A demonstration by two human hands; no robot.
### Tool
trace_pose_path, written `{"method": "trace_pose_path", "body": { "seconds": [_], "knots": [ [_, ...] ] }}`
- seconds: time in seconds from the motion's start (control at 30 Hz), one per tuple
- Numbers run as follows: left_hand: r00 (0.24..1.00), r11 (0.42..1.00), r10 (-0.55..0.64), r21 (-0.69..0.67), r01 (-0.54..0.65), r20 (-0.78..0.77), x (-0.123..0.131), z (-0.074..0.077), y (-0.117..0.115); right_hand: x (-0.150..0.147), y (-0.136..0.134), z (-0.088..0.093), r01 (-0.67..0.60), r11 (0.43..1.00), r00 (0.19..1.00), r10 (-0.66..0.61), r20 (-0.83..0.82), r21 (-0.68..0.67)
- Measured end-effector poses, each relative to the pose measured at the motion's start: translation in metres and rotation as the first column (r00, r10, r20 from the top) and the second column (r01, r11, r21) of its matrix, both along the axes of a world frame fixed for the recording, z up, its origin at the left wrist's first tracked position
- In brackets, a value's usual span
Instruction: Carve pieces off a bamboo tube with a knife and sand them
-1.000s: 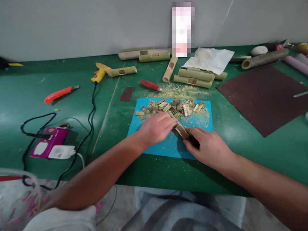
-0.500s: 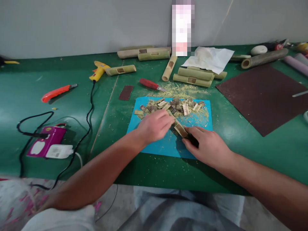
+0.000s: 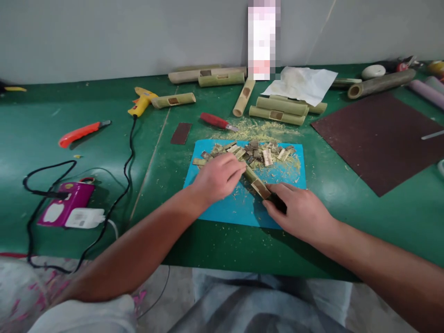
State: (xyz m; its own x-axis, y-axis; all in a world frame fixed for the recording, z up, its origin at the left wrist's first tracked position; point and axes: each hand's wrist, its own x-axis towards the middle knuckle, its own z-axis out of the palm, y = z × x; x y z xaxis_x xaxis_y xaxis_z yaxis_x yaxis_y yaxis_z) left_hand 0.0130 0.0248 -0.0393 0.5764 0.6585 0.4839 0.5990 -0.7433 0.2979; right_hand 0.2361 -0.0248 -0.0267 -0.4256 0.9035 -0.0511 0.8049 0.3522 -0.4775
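A short bamboo tube [image 3: 255, 181] with a rectangular opening cut in its side slants over the blue sheet [image 3: 222, 209]. Its near end sits in my right hand [image 3: 301, 209], fingers and thumb closed round it. My left hand [image 3: 222, 178] is pinched at the tube's far end; whatever lies between those fingertips is hidden. Just beyond the hands, bamboo chips and shavings [image 3: 255, 152] are heaped on the sheet. A red-handled knife [image 3: 217, 121] rests behind the heap, its blade pointing right.
More bamboo tubes [image 3: 277, 115] lie at the back, some under white paper [image 3: 300, 85]. On the right is a large dark brown sheet [image 3: 378, 143]; a small brown piece [image 3: 181, 133] lies left. Farther left are a yellow glue gun [image 3: 140, 102], an orange cutter [image 3: 81, 134] and a corded purple power strip [image 3: 65, 203].
My left hand has shifted slightly left along the tube's far end, baring more of the tube's surface. My right hand and the tube stay nearly in place.
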Motion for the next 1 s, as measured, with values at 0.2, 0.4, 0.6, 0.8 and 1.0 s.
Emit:
{"method": "trace_pose_path", "body": {
  "seconds": [0.2, 0.4, 0.6, 0.8, 1.0],
  "knots": [
    [1.0, 1.0, -0.008, -0.002, 0.008, 0.03, -0.0002, -0.0001, 0.0003, 0.0, -0.0001, 0.0009, -0.002, 1.0, 1.0, 0.002, 0.009, -0.014],
    [0.999, 1.0, -0.023, 0.015, 0.022, 0.032, -0.002, 0.0007, 0.0042, -0.0008, 0.0002, 0.0014, -0.001, 1.0, 1.0, 0.001, 0.011, -0.007],
    [1.0, 1.0, -0.02, -0.023, 0.02, -0.023, -0.0012, 0.0015, 0.0009, -0.0007, -0.0012, 0.0018, -0.009, 1.0, 1.0, 0.009, 0.021, 0.014],
    [0.999, 0.999, -0.012, -0.043, 0.01, -0.039, -0.0002, 0.0005, -0.0013, -0.0003, -0.0012, 0.0007, -0.015, 0.999, 1.0, 0.015, 0.012, 0.029],
    [0.998, 0.993, -0.067, -0.096, 0.069, 0.022, 0.0004, 0.0011, -0.0009, -0.0003, -0.0009, 0.0009, -0.021, 1.0, 1.0, 0.021, 0.01, 0.008]
  ]
}}
